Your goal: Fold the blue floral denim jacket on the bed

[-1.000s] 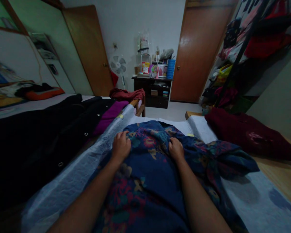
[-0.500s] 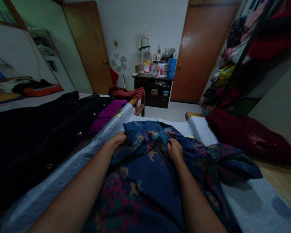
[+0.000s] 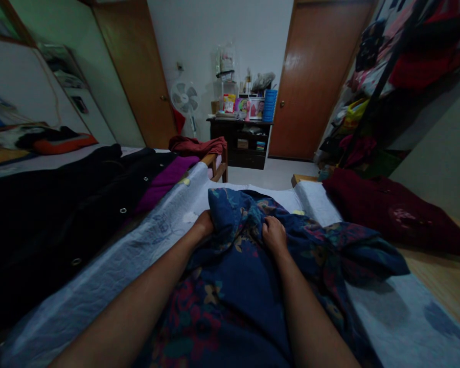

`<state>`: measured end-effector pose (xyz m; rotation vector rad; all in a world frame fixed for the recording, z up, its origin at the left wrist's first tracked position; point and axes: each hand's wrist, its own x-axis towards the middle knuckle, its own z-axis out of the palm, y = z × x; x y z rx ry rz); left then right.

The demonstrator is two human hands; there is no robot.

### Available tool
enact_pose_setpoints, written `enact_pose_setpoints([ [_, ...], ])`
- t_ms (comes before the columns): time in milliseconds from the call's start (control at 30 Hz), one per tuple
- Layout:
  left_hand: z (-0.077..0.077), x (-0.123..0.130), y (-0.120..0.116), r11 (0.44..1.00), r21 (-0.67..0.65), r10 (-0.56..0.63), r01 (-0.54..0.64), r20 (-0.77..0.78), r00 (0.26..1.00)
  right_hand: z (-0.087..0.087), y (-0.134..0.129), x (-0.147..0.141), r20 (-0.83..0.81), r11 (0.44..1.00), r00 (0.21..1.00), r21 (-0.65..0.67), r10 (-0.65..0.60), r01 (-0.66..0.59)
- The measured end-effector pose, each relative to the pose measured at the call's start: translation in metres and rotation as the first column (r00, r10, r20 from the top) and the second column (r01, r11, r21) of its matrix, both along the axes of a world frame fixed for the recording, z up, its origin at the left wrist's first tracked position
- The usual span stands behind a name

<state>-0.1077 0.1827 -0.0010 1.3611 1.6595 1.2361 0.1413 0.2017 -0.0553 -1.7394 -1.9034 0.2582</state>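
A dark blue floral garment (image 3: 249, 296) lies in front of me over a light bed cover (image 3: 138, 286), its far part bunched into folds. My left hand (image 3: 204, 225) grips the garment's left edge, with the fingertips partly hidden by the cloth. On the bunched folds to the right, my right hand (image 3: 274, 234) is closed on the same garment, knuckles up. A sleeve-like part of the fabric spreads out to the right over the cover.
Black clothing with metal eyelets (image 3: 61, 220) and a purple cloth (image 3: 163, 181) lie at left. A maroon cushion (image 3: 391, 212) rests at right. Beyond the bed stand a wooden bed frame (image 3: 223, 166), a dark cabinet (image 3: 235, 148) and a fan (image 3: 186, 99).
My left hand has moved right, drawing the garment's left edge inward and baring more of the bed cover. The right hand stays gripping in nearly the same place.
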Motion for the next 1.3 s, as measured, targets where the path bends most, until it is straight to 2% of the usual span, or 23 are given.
enact_pose_setpoints([
  [33,0.001,-0.002,0.0,1.0,0.011,-0.015,0.015,0.0,1.0,0.0,0.0,0.0,0.001,1.0,1.0,0.001,0.001,-0.001],
  [100,0.005,-0.009,0.003,0.998,0.052,0.025,-0.026,0.024,0.999,0.001,0.0,0.0,-0.002,1.0,1.0,-0.001,0.005,-0.005],
  [167,0.013,-0.021,0.006,0.988,0.095,0.118,-0.125,0.075,0.99,0.002,0.0,0.001,-0.008,1.0,1.0,-0.004,0.004,-0.004],
  [233,0.025,-0.035,0.008,0.955,0.119,0.267,-0.272,0.057,0.962,0.003,0.0,0.001,-0.013,1.0,1.0,-0.005,0.009,-0.009],
  [300,0.039,-0.049,0.007,0.902,0.19,0.409,-0.387,-0.094,0.908,0.003,0.0,0.001,-0.013,1.0,1.0,-0.006,0.018,-0.018],
  [333,0.046,-0.054,0.004,0.883,0.23,0.454,-0.409,-0.203,0.868,0.003,0.001,0.001,-0.012,1.0,1.0,-0.007,0.024,-0.024],
  [433,0.063,-0.058,-0.012,0.846,0.359,0.532,-0.393,-0.535,0.656,0.003,0.001,0.001,-0.007,1.0,1.0,-0.007,0.027,-0.027],
  [500,0.067,-0.049,-0.025,0.874,0.358,0.482,-0.328,-0.713,0.509,0.003,0.002,0.001,-0.002,1.0,1.0,-0.004,0.024,-0.024],
  [567,0.066,-0.032,-0.034,0.91,0.314,0.404,-0.27,-0.817,0.411,0.002,0.001,0.001,0.001,1.0,1.0,0.002,0.016,-0.016],
  [667,0.059,0.0,-0.038,0.962,0.231,0.271,-0.146,-0.877,0.398,0.001,0.001,0.001,0.003,1.0,1.0,0.008,0.007,-0.007],
  [733,0.052,0.019,-0.036,0.988,0.153,0.132,0.017,-0.9,0.415,0.001,0.001,0.001,0.006,1.0,1.0,0.006,0.007,-0.007],
  [800,0.042,0.031,-0.033,0.982,0.014,-0.066,0.188,-0.909,0.412,0.001,0.001,0.001,0.009,1.0,1.0,0.0,0.011,-0.011],
  [867,0.029,0.035,-0.029,0.959,-0.125,-0.222,0.255,-0.891,0.395,0.001,0.001,0.001,0.009,1.0,1.0,-0.008,0.014,-0.014],
  [933,0.017,0.031,-0.026,0.962,-0.185,-0.251,0.2,-0.886,0.389,0.001,0.001,0.002,0.006,1.0,1.0,-0.012,0.014,-0.014],
  [1000,0.009,0.02,-0.023,0.975,-0.188,-0.219,0.119,-0.904,0.367,0.002,0.001,0.002,-0.002,1.0,1.0,-0.011,0.016,-0.016],
  [1100,0.01,0.0,-0.019,0.986,-0.167,-0.166,0.023,-0.937,0.309,0.003,0.0,0.002,-0.03,1.0,0.999,-0.008,0.012,-0.013],
  [1167,0.014,-0.011,-0.018,0.994,-0.104,-0.093,-0.025,-0.953,0.287,0.005,0.0,0.002,-0.057,1.0,0.998,-0.008,0.006,-0.007],
  [1233,0.016,-0.019,-0.015,0.997,-0.056,-0.038,-0.053,-0.952,0.305,0.008,0.0,0.002,-0.087,1.0,0.996,-0.003,-0.005,0.004],
  [1267,0.016,-0.022,-0.014,0.996,-0.062,-0.037,-0.063,-0.939,0.342,0.01,-0.001,0.001,-0.097,1.0,0.995,0.002,-0.012,0.013],
  [1300,0.015,-0.022,-0.012,0.994,-0.078,-0.039,-0.077,-0.909,0.414,0.012,-0.002,0.001,-0.1,1.0,0.995,0.008,-0.024,0.025],
])
